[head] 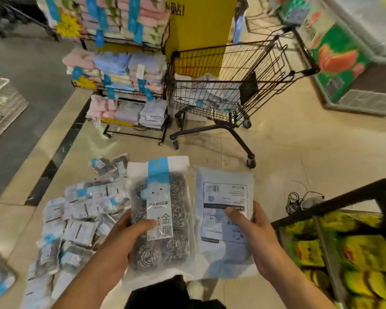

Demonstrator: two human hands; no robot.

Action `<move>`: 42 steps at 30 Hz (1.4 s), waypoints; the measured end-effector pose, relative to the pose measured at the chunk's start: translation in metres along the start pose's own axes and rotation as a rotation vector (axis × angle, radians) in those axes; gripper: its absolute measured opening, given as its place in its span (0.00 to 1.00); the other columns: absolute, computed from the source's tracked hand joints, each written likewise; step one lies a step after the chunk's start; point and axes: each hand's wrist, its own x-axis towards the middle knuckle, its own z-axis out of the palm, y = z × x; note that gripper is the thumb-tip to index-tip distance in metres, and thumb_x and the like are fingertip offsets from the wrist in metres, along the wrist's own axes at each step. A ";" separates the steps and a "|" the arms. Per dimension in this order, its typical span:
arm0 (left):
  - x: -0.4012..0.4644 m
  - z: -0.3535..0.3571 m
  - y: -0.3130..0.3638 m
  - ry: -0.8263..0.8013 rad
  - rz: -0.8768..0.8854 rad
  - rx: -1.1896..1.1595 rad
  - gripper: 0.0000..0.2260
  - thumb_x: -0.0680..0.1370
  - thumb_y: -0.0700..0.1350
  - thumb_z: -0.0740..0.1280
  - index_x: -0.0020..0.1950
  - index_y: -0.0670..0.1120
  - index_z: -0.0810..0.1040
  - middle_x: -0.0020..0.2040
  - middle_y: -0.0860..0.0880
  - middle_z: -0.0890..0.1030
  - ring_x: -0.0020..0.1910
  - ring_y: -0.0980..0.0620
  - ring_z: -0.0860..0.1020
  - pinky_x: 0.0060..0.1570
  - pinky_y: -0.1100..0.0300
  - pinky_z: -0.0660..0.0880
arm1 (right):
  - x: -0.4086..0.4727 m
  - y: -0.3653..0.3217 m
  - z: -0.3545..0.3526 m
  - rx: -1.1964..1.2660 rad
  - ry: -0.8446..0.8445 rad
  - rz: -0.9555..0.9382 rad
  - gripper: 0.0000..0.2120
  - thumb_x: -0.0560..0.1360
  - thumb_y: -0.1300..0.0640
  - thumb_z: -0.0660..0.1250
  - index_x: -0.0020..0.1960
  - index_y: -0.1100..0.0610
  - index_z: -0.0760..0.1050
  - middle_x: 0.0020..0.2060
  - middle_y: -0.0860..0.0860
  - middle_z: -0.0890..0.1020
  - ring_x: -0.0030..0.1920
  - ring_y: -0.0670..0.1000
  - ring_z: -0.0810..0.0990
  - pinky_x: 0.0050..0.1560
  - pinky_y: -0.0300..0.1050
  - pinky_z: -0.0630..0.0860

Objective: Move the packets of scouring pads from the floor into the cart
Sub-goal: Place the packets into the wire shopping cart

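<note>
My left hand (129, 233) grips a packet of steel scouring pads (163, 201), front side up, with a blue header and a cloud picture. My right hand (252, 228) grips a second packet (225, 197), its printed back side toward me. Both packets are held side by side above the floor. A heap of several more packets (76, 221) lies on the tiled floor to the left. The dark wire cart (223, 85) stands ahead, a little right of centre, with some pale packets lying in its basket.
A rack of folded towels (125, 85) stands left of the cart, with a yellow pillar (201, 25) behind. A black shelf with yellow-green goods (348, 248) is close at my right. A freezer chest (348, 63) sits far right, a wire basket (0, 103) far left. Cables (299, 199) lie on the floor.
</note>
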 end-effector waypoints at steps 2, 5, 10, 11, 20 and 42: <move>0.022 0.018 0.016 0.009 -0.008 0.037 0.16 0.78 0.34 0.71 0.64 0.47 0.81 0.57 0.44 0.88 0.59 0.42 0.85 0.65 0.42 0.77 | 0.023 -0.009 -0.008 0.027 0.025 0.018 0.17 0.77 0.58 0.75 0.64 0.50 0.78 0.53 0.50 0.90 0.51 0.55 0.90 0.58 0.61 0.84; 0.059 0.039 0.043 -0.005 -0.024 0.096 0.17 0.78 0.35 0.71 0.65 0.47 0.81 0.57 0.45 0.88 0.60 0.42 0.85 0.69 0.39 0.75 | 0.063 -0.029 -0.013 0.045 0.037 0.037 0.17 0.77 0.58 0.76 0.64 0.51 0.78 0.53 0.52 0.90 0.50 0.56 0.90 0.57 0.62 0.84; 0.135 0.071 0.099 -0.010 -0.056 0.122 0.15 0.78 0.34 0.70 0.62 0.45 0.81 0.53 0.43 0.89 0.52 0.42 0.88 0.61 0.43 0.79 | 0.144 -0.073 -0.005 0.019 0.049 0.056 0.17 0.75 0.57 0.77 0.62 0.51 0.79 0.52 0.53 0.90 0.51 0.58 0.89 0.59 0.67 0.83; 0.151 0.077 0.111 -0.016 -0.055 0.120 0.15 0.78 0.33 0.70 0.63 0.45 0.81 0.53 0.43 0.89 0.52 0.43 0.88 0.60 0.44 0.79 | 0.162 -0.082 -0.002 0.023 0.056 0.062 0.17 0.75 0.58 0.77 0.63 0.51 0.80 0.52 0.53 0.90 0.51 0.59 0.89 0.59 0.67 0.83; 0.277 0.127 0.226 -0.066 -0.061 0.131 0.15 0.79 0.35 0.68 0.65 0.43 0.80 0.53 0.43 0.89 0.48 0.47 0.88 0.50 0.51 0.79 | 0.295 -0.176 0.022 0.063 0.115 0.076 0.15 0.75 0.59 0.77 0.61 0.52 0.80 0.51 0.53 0.90 0.50 0.59 0.89 0.59 0.65 0.83; 0.586 0.288 0.431 0.106 0.031 0.079 0.13 0.78 0.36 0.65 0.62 0.37 0.80 0.52 0.39 0.88 0.46 0.42 0.88 0.40 0.55 0.83 | 0.660 -0.386 0.008 -0.030 -0.090 0.070 0.19 0.77 0.60 0.74 0.66 0.50 0.78 0.55 0.52 0.89 0.55 0.57 0.89 0.60 0.64 0.83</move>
